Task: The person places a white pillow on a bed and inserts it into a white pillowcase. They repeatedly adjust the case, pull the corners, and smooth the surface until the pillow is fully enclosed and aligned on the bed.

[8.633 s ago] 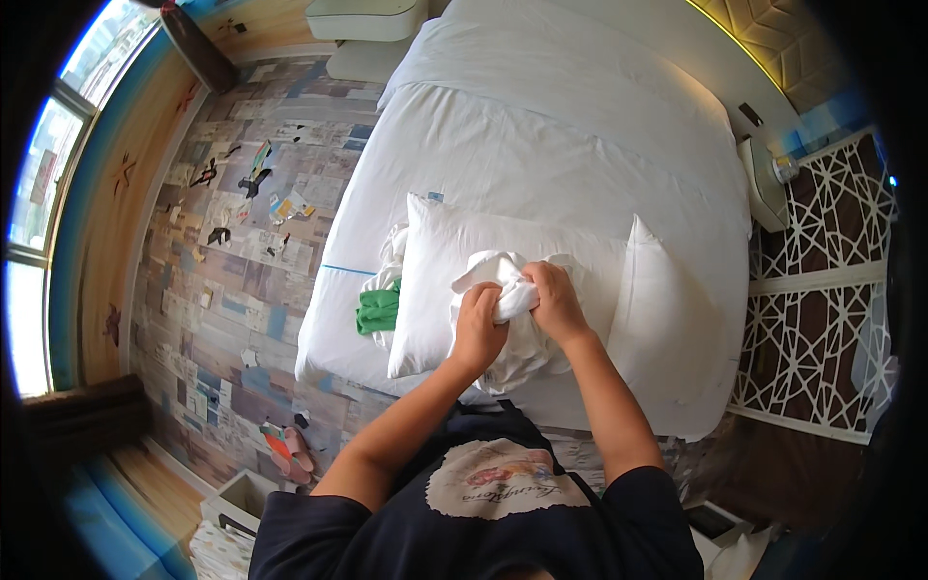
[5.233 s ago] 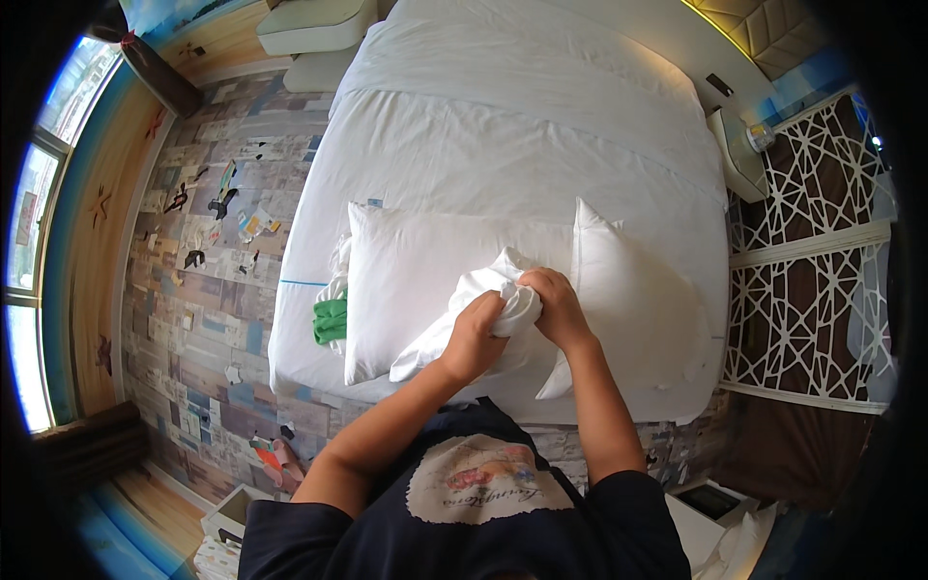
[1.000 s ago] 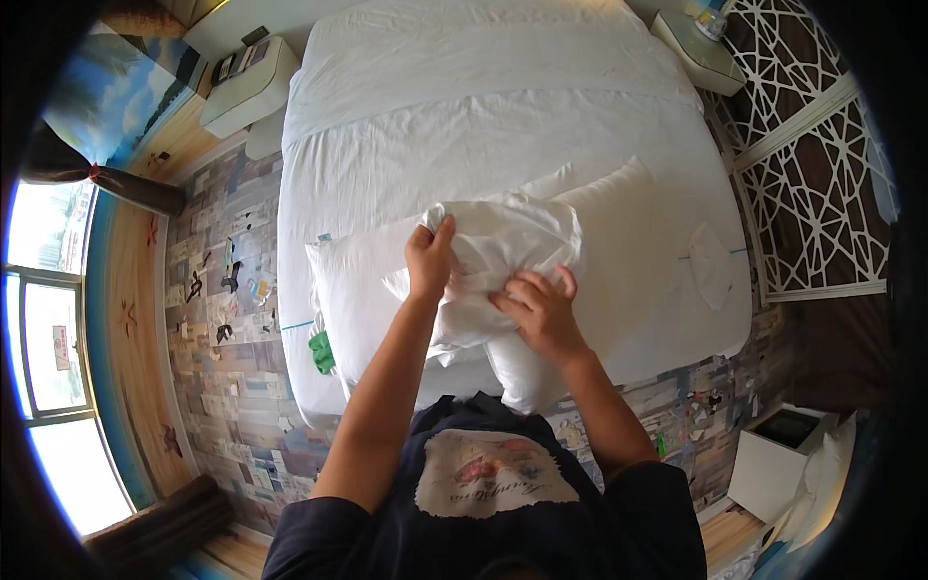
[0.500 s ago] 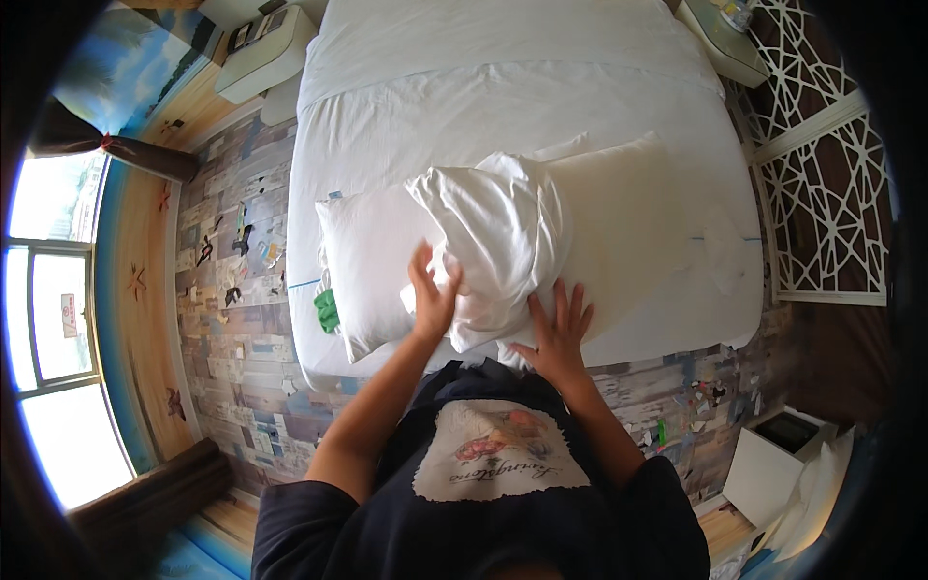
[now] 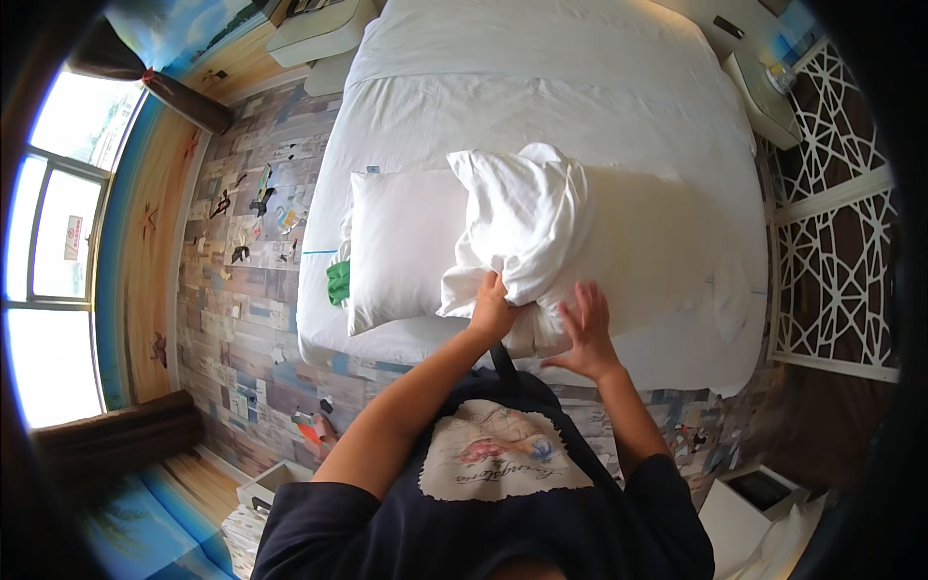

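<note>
A white pillow in a loose pillowcase (image 5: pixel 527 227) is lifted above the near edge of the white bed (image 5: pixel 541 87). My left hand (image 5: pixel 495 307) grips the lower edge of the pillowcase. Spread flat with fingers apart, my right hand (image 5: pixel 583 329) presses against the pillow's lower right side. A second white pillow (image 5: pixel 401 242) lies flat on the bed just left of the lifted one. Another pillow (image 5: pixel 648 242) lies to the right, partly behind the raised one.
A green cloth (image 5: pixel 337 282) hangs at the bed's left edge. A white nightstand (image 5: pixel 764 92) stands at the upper right, another piece of white furniture (image 5: pixel 319 29) at the upper left. White lattice panels (image 5: pixel 831 261) line the right. Windows (image 5: pixel 58 251) are on the left.
The pillow went from being stuffed into its case on the bed to being raised upright. My right hand let go and opened flat against it; my left hand moved to the bottom edge.
</note>
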`<control>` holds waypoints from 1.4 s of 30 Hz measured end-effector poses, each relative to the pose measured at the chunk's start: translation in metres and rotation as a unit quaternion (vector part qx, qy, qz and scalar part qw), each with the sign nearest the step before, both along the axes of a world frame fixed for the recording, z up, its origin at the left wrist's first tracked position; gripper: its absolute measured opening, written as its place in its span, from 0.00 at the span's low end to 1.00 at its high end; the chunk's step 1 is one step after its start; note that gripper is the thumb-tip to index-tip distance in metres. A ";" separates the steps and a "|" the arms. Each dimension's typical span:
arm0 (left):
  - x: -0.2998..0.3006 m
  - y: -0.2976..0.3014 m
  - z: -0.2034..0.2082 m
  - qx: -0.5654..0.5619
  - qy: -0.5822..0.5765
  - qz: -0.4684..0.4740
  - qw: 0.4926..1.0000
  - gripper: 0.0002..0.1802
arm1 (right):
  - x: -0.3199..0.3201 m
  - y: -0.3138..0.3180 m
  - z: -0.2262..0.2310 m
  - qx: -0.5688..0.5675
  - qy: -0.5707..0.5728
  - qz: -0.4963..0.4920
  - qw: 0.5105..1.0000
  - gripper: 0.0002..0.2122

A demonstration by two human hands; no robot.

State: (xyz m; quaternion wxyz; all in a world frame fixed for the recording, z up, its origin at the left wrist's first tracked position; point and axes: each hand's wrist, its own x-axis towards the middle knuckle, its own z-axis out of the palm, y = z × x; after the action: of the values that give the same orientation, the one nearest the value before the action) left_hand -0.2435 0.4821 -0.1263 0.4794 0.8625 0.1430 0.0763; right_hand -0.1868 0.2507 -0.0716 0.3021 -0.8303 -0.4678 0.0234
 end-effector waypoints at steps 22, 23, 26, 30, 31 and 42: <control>-0.007 0.172 0.052 -0.310 -0.011 0.255 0.916 0.14 | 0.051 0.183 -0.008 0.036 -0.165 -0.058 0.984 0.23; -0.012 0.170 0.046 -0.299 -0.015 0.259 0.918 0.15 | 0.051 0.177 -0.004 0.018 -0.155 -0.058 0.986 0.25; -0.018 0.179 0.030 -0.308 -0.011 0.225 0.924 0.15 | 0.051 0.172 0.004 0.001 -0.145 -0.046 0.988 0.30; -0.004 0.166 0.010 -0.291 -0.094 0.238 0.922 0.15 | 0.040 0.181 0.017 -0.044 -0.112 -0.031 0.992 0.35; 0.000 0.160 0.010 -0.245 -0.096 0.242 0.934 0.14 | 0.034 0.185 0.023 -0.045 -0.104 -0.042 0.993 0.36; 0.009 0.186 0.053 -0.397 -0.051 0.162 0.902 0.16 | 0.020 0.219 0.018 -0.067 -0.128 -0.006 0.989 0.25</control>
State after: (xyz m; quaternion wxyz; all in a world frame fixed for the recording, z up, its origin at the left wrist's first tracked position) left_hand -0.2346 0.6683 -0.0729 0.7698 0.5603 0.2750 0.1334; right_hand -0.1666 0.4697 -0.0535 0.1835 -0.8474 -0.4954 -0.0534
